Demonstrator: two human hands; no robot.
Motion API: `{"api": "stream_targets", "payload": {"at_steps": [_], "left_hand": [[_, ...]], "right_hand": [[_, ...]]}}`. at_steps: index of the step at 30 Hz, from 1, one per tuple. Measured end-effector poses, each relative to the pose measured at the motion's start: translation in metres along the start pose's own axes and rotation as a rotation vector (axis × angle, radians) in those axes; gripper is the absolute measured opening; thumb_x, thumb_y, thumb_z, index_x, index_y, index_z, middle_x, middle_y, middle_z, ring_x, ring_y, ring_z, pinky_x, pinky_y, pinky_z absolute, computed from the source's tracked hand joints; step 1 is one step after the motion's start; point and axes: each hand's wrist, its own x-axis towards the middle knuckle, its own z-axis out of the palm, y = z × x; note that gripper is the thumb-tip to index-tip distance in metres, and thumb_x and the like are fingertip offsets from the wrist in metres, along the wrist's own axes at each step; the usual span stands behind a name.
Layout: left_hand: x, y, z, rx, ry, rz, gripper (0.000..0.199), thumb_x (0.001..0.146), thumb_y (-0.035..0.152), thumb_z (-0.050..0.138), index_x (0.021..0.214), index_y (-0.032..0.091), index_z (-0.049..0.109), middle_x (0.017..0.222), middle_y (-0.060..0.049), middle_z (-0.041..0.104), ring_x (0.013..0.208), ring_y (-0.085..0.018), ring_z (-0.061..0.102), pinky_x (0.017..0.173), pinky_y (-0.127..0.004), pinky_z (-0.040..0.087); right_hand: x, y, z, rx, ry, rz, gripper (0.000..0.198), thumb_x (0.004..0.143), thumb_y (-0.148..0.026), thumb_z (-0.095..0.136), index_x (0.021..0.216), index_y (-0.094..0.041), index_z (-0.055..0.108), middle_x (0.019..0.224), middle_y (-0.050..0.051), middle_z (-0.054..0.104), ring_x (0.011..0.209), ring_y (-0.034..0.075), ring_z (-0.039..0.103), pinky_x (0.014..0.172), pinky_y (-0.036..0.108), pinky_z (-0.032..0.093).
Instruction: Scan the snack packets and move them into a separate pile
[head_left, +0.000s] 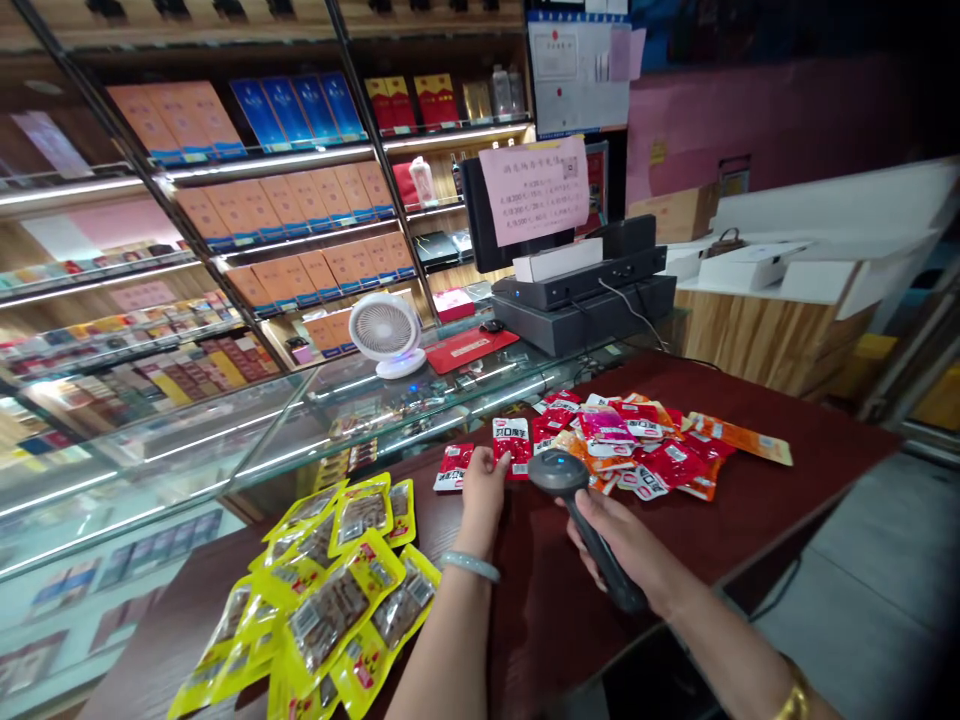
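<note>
My right hand (619, 540) is wrapped around the handle of a dark grey barcode scanner (600, 550), its head pointing left above the table. My left hand (484, 490), with a pale bangle at the wrist, has its fingers curled at a red snack packet (511, 440) with white lettering, the thumb against its lower edge. Just left of those fingers lies a second red packet (453, 470), partly covered by the hand. Beyond the scanner is a loose heap of red, orange and pink packets (626, 430). Yellow-edged clear packets of brown food (337, 600) are piled on the left.
The dark red tabletop (540, 620) adjoins a glass display counter (292, 410). On the glass stand a white fan (386, 335), a red mat (472, 350) with a mouse, and a monitor with a pink notice (536, 190). Shelves of boxes (285, 210) line the back.
</note>
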Motion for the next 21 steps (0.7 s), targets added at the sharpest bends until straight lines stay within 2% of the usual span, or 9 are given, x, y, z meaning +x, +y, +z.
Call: {"api": "stream_targets", "payload": {"at_steps": [7,11,14,16,19,20,21], "left_hand": [[0.001,-0.002,-0.007,0.096,0.025,-0.038,0.008,0.084,0.026,0.055,0.079,0.021,0.050,0.065,0.005,0.049,0.062,-0.011,0.048,0.061,-0.022,0.034],[0.003,0.006,-0.022,0.281,0.026,-0.093,0.019,0.088,0.041,0.055,0.087,0.022,0.054,0.079,0.001,0.062,0.073,-0.015,0.058,0.066,-0.024,0.039],[0.006,0.008,-0.039,0.421,0.040,-0.196,0.026,0.090,0.047,0.051,0.099,0.024,0.057,0.093,-0.004,0.068,0.087,-0.021,0.063,0.075,-0.030,0.041],[0.006,0.010,-0.050,0.526,0.155,-0.247,0.029,0.089,0.048,0.052,0.105,0.023,0.057,0.103,-0.008,0.069,0.099,-0.027,0.062,0.082,-0.036,0.041],[0.003,0.015,-0.053,0.650,0.424,-0.186,0.037,0.087,0.045,0.056,0.114,0.021,0.055,0.119,-0.013,0.063,0.116,-0.031,0.053,0.093,-0.041,0.037],[0.001,0.017,-0.050,0.667,0.454,-0.142,0.037,0.087,0.044,0.057,0.115,0.020,0.055,0.121,-0.013,0.061,0.117,-0.031,0.051,0.095,-0.041,0.036],[-0.001,0.020,-0.045,0.669,0.432,-0.093,0.036,0.087,0.043,0.057,0.115,0.020,0.056,0.121,-0.012,0.061,0.117,-0.029,0.051,0.096,-0.040,0.036]], "right_hand": [[0.003,0.010,0.012,-0.018,-0.011,0.002,0.051,0.079,-0.070,0.059,0.094,-0.022,0.052,0.058,-0.009,0.051,0.036,0.005,0.044,0.032,0.015,0.037],[0.005,0.013,0.012,-0.027,0.002,0.007,0.049,0.080,-0.069,0.059,0.094,-0.023,0.053,0.058,-0.009,0.052,0.036,0.006,0.045,0.032,0.016,0.037],[0.004,0.016,0.009,-0.025,0.013,0.019,0.049,0.080,-0.069,0.059,0.096,-0.023,0.053,0.059,-0.009,0.052,0.036,0.006,0.045,0.032,0.016,0.037],[0.003,0.018,0.005,-0.020,0.018,0.030,0.048,0.080,-0.068,0.059,0.096,-0.023,0.053,0.060,-0.009,0.051,0.036,0.005,0.044,0.032,0.016,0.036],[0.000,0.021,0.000,-0.003,0.036,0.039,0.047,0.081,-0.067,0.059,0.094,-0.023,0.053,0.060,-0.009,0.051,0.037,0.005,0.044,0.033,0.015,0.036],[0.000,0.022,-0.002,0.007,0.046,0.042,0.046,0.081,-0.067,0.060,0.095,-0.023,0.053,0.060,-0.009,0.051,0.037,0.005,0.045,0.033,0.015,0.035],[-0.001,0.023,-0.004,0.018,0.058,0.043,0.046,0.081,-0.066,0.060,0.096,-0.023,0.053,0.060,-0.009,0.051,0.037,0.005,0.045,0.033,0.015,0.035]]}}
